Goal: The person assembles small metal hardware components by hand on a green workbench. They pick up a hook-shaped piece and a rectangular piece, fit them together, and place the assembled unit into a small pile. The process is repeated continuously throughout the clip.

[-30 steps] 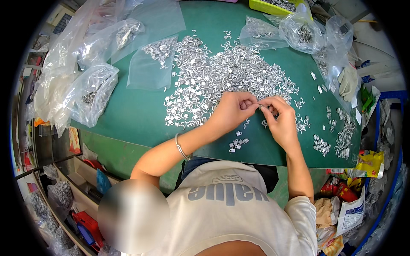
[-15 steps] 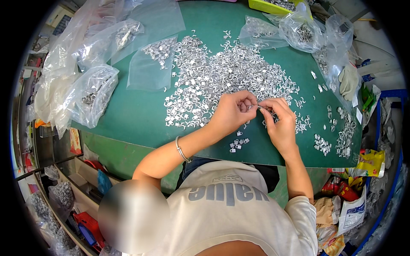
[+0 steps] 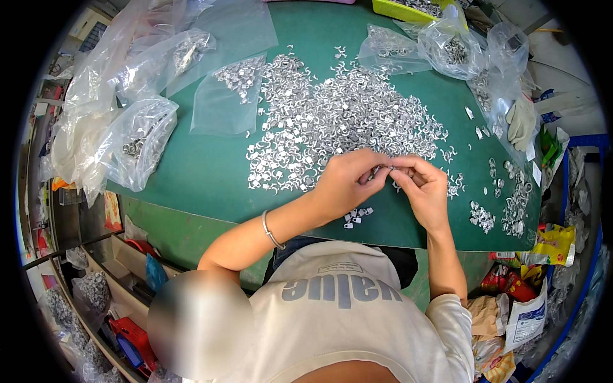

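Note:
Above the near edge of the green table, my left hand (image 3: 351, 182) and my right hand (image 3: 424, 191) meet fingertip to fingertip. Both are closed in a pinch on a small silver metal piece (image 3: 391, 168), mostly covered by the fingers, so its exact shape cannot be told. Just beyond lies a wide heap of loose silver parts (image 3: 357, 105), many curved like hooks, others flat like little padlock bodies. A few padlock-shaped pieces (image 3: 356, 219) rest close to the table's front edge, beside my left wrist.
Clear plastic bags (image 3: 137, 143) of metal parts cover the table's left side; more bags (image 3: 454, 48) and a yellow-green tray (image 3: 408, 9) stand at the far right. Small clusters of silver parts (image 3: 516, 201) and a pale glove (image 3: 522, 121) lie along the right edge.
Both hands have come slightly nearer to me, still pinched together. My left hand has turned, its back now more toward the camera, and covers part of the small padlock-shaped group.

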Tool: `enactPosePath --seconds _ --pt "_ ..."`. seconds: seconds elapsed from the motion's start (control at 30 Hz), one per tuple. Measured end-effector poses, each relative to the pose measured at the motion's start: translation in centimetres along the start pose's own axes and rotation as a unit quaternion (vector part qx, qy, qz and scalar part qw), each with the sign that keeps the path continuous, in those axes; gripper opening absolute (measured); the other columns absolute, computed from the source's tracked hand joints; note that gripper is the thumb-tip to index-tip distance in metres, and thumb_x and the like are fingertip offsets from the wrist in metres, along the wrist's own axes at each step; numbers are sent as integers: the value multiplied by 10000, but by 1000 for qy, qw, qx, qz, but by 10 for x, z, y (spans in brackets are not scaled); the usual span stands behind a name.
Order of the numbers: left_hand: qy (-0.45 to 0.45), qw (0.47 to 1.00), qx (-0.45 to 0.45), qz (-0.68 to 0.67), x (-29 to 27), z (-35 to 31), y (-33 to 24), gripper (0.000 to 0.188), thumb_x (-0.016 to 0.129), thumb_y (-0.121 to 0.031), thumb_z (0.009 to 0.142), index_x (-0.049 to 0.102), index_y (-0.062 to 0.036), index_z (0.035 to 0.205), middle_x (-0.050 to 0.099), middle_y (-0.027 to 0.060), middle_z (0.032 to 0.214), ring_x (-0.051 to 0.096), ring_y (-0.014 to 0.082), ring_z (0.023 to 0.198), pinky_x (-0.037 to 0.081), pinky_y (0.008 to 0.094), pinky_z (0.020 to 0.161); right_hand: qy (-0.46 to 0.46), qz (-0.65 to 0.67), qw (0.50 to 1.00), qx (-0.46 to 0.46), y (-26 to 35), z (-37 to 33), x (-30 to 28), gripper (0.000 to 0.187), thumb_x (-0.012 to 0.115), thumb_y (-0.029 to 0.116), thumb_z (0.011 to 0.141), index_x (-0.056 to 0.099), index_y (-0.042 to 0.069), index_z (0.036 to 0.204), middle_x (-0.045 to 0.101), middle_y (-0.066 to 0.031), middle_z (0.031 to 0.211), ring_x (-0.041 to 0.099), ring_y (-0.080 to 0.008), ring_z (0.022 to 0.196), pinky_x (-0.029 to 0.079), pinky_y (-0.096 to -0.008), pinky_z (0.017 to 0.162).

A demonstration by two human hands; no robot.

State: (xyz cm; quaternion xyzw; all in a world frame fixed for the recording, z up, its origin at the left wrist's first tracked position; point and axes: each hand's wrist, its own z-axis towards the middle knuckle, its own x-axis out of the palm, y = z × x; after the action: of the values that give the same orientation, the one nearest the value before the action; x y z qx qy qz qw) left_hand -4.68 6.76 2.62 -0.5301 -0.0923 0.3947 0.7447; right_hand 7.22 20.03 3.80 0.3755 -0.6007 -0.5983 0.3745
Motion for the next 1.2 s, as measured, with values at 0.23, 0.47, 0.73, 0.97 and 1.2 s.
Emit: enactPosePath --seconds 0.23,0.47,0.73,0.97,1.2 --pt "-19 998 50 -24 1 -3 5 159 720 4 751 673 -44 895 583 70 669 538 153 522 435 260 470 24 108 994 25 0 -2 -2 164 631 -71 873 650 -73 1036 660 -78 984 628 -102 864 496 -215 738" --pt "-29 999 20 -21 3 -8 -7 131 733 -9 765 673 -46 875 561 40 632 501 72 516 420 234 477 -15 69 997 -19 2 -13 6 145 633 -39 889 664 -63 1028 676 -78 966 628 -97 844 480 -211 682" --pt "59 883 -295 -359 -10 -2 -8 118 642 -25 886 614 25 989 649 59 794 543 41 596 417 171 500 -62 37 997 -16 2 -12 11 166 639 -24 890 668 -47 1051 687 -84 929 601 -94 752 474 -215 673" --pt "56 882 -310 -350 -9 -4 -11 126 627 -48 911 621 20 1016 642 52 788 515 33 572 401 174 479 -85 -89 987 -102 2 -10 17 170 664 -60 835 674 -42 1004 656 -68 839 596 -106 753 454 -209 669" --pt "51 890 -302 -337 -9 -6 -14 157 627 -48 912 635 24 1052 650 58 787 516 36 569 403 173 482 -107 -107 983 -102 6 -15 17 181 667 -67 827 676 -37 1006 662 -83 875 599 -115 754 467 -227 676"
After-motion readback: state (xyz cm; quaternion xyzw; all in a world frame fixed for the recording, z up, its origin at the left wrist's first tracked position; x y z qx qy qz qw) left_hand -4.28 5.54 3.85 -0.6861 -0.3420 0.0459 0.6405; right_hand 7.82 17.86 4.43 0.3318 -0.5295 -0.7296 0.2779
